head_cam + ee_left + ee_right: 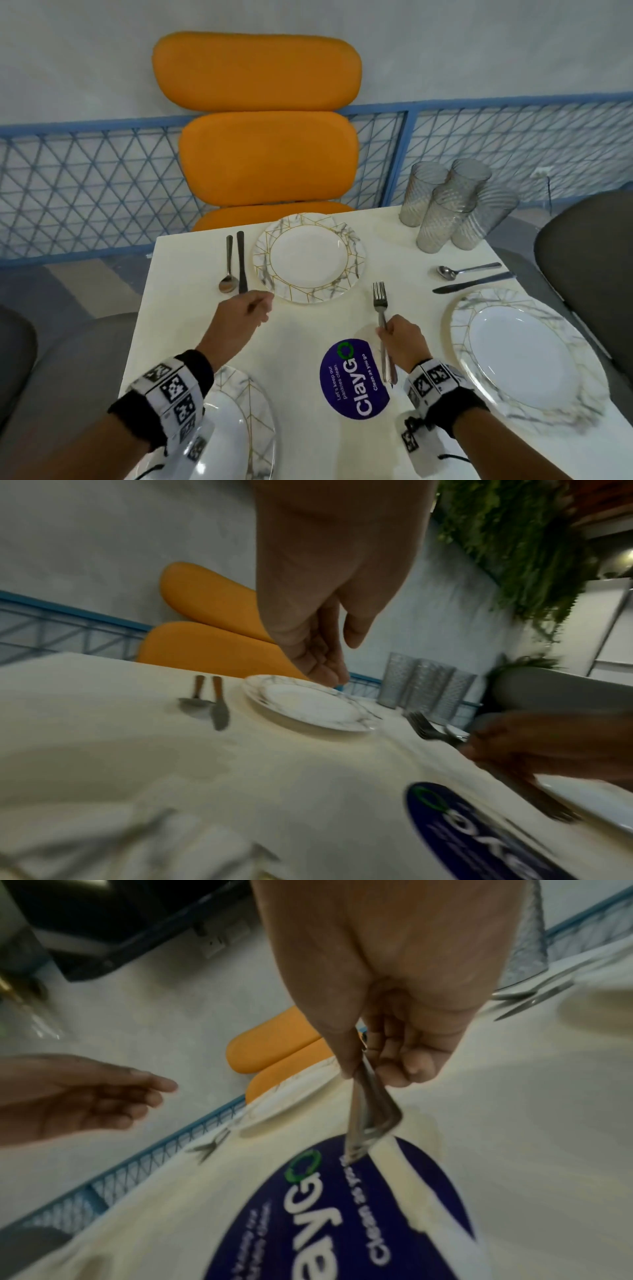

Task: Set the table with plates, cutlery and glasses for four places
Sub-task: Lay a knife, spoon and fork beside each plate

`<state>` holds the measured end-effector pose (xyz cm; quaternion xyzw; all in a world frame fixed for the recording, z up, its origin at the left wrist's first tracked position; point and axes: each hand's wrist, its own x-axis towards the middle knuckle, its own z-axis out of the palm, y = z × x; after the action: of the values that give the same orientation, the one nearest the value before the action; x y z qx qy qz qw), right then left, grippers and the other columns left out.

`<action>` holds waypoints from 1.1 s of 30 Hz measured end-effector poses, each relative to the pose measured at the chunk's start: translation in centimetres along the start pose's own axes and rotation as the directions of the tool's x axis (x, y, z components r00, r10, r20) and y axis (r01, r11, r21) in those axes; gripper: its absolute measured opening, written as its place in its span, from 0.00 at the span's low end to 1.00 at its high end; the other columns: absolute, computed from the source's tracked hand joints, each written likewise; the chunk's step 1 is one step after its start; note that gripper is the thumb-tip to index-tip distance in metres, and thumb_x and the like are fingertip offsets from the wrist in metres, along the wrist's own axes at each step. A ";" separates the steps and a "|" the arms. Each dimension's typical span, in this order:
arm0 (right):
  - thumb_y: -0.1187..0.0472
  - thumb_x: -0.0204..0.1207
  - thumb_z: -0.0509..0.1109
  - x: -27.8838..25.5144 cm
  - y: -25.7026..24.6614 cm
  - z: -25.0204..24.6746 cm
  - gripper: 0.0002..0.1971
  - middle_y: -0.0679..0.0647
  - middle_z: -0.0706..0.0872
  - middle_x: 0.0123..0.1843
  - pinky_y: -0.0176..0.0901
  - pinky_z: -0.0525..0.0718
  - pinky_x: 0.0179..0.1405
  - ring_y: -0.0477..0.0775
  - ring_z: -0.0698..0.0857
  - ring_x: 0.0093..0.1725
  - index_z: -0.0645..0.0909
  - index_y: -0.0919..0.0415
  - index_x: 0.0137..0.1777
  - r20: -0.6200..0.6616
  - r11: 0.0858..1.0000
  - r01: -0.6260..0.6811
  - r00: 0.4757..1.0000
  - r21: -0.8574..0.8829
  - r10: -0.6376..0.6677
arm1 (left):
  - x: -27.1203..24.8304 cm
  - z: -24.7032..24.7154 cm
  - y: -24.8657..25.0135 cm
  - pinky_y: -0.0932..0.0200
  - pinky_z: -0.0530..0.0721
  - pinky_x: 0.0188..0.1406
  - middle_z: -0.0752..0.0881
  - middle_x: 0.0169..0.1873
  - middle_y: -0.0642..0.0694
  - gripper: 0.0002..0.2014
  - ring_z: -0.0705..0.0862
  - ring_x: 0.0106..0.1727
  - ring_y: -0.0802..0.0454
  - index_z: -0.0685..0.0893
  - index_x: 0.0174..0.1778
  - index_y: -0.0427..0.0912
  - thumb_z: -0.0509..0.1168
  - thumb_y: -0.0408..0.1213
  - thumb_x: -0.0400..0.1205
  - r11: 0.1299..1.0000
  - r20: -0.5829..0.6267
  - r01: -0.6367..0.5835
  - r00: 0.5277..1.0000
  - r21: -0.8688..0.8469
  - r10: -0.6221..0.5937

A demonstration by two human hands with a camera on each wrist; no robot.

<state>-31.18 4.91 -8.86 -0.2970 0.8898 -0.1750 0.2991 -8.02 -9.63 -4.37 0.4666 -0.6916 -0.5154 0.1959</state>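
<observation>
My right hand [385,330] grips a small bundle of steel forks [380,298] by the handles, tines pointing away, just right of the far marble-pattern plate [310,257]. In the right wrist view the handles [369,1123] fan out below my curled fingers [404,1069]. My left hand [262,305] hovers with nothing in it and its fingers relaxed by that plate's near-left rim, close to a spoon [227,274] and knife [241,260]. A second plate [524,356] lies at the right with a spoon [462,271] and knife [472,283] beyond it. A third plate [253,421] sits under my left wrist.
Several ribbed glasses [452,209] stand clustered at the far right corner. A purple sticker [354,378] marks the white table [178,325]. An orange chair [267,157] stands beyond the far edge, with grey chairs at the right [589,260] and left [51,359]. A blue mesh fence [85,185] runs behind.
</observation>
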 end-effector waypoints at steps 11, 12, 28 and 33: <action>0.57 0.77 0.69 -7.0 -2.9 -1.8 0.09 0.49 0.82 0.32 0.40 0.83 0.39 0.49 0.81 0.34 0.76 0.56 0.37 -0.016 0.845 0.286 0.950 0.451 -0.313 | -6.0 10.8 4.5 0.59 0.87 0.41 0.90 0.45 0.38 0.17 0.89 0.42 0.48 0.85 0.47 0.34 0.56 0.43 0.86 0.874 0.307 0.239 0.945 -0.423 -0.110; 0.58 0.76 0.70 -7.5 -2.9 -1.7 0.09 0.50 0.83 0.33 0.45 0.84 0.41 0.50 0.82 0.35 0.76 0.56 0.36 -0.011 0.830 0.280 0.950 0.482 -0.313 | -6.4 10.5 4.8 0.59 0.86 0.38 0.90 0.42 0.39 0.16 0.89 0.39 0.49 0.84 0.41 0.36 0.57 0.42 0.86 0.848 0.314 0.246 0.944 -0.470 -0.100; 0.65 0.74 0.72 -12.3 -2.3 0.6 0.08 0.50 0.79 0.35 0.25 0.75 0.27 0.45 0.77 0.32 0.75 0.57 0.39 0.091 0.761 0.198 0.943 0.618 -0.319 | -7.2 6.0 4.0 0.50 0.89 0.42 0.88 0.39 0.37 0.10 0.88 0.40 0.45 0.85 0.44 0.32 0.64 0.35 0.83 0.844 0.250 0.217 0.963 -0.490 -0.102; 0.63 0.76 0.69 -13.0 -2.5 1.0 0.08 0.52 0.78 0.33 0.29 0.76 0.27 0.46 0.76 0.29 0.74 0.57 0.38 0.083 0.736 0.206 0.939 0.645 -0.335 | -8.0 6.4 3.9 0.53 0.87 0.37 0.87 0.34 0.38 0.09 0.87 0.33 0.47 0.85 0.43 0.33 0.65 0.37 0.82 0.889 0.300 0.204 0.951 -0.409 -0.080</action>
<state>-21.12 11.11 -2.80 -0.3225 0.6939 -0.4727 0.4370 -10.59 0.68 -1.70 0.3845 -0.5429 -0.7295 0.1586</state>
